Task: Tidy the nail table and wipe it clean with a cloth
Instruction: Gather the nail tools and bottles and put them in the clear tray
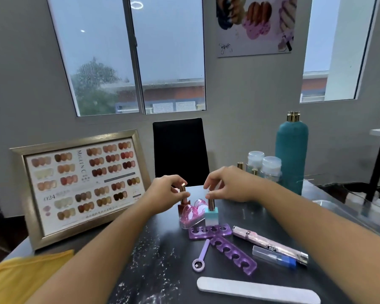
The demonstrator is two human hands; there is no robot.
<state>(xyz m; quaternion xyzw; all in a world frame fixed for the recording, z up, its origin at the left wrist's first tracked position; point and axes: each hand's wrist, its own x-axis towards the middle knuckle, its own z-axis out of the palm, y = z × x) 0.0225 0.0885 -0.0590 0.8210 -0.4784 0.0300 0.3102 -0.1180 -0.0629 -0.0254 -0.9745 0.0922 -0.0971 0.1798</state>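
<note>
Bench (154,255), dark and dusted with white powder, carries the clutter of a nail session as a person's two hands close on polish bottles at its far middle. Left hand (165,191) pinches the gold cap of a reddish-brown bottle (183,205); right hand (226,185) pinches the cap of a teal-and-white bottle (211,212). Both bottles stand just beside a pink tape dispenser (192,213), the landmark here. Near the dispenser, toward the wearer, lie two purple toe separators (228,244), a lilac stick tool (201,255), a pink pen-shaped device (270,244) and a white nail file (257,290). A yellow cloth (24,275) waits well left of the dispenser, below a framed colour chart (81,185). The risk appears plain: bottles lifted by caps alone may slip or unscrew, spilling polish, and either could clip the dispenser between them. Wiping before the tools are cleared would probably drag powder under them.
</note>
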